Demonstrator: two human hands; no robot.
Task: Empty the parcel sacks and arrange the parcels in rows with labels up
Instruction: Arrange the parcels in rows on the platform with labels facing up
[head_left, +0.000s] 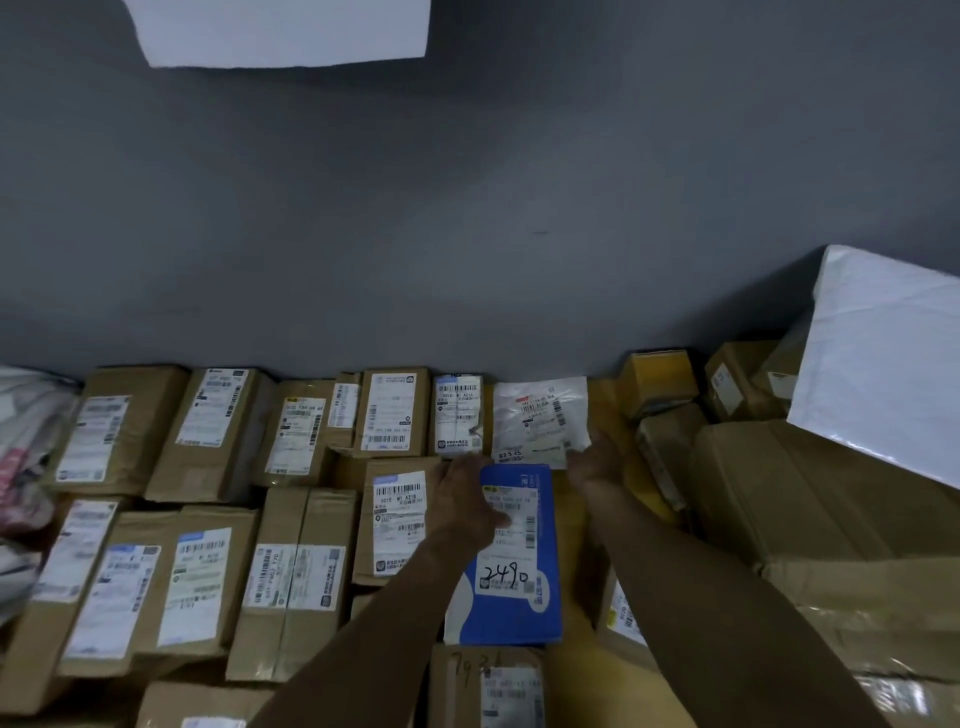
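The blue-and-white plastic parcel bag lay label up in the second row among brown cardboard boxes, with the left hand pressed flat on it. The right hand touched the corner of a white plastic mailer by the grey wall; its grip could not be told.

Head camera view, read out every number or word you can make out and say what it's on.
"2490": handwritten on the blue parcel.
"83 5 25": at the bottom edge of the white bag.
"793", with a further mark that is unclear: handwritten on the brown box nearest the camera.
Everything else printed: too small or blurred to read.
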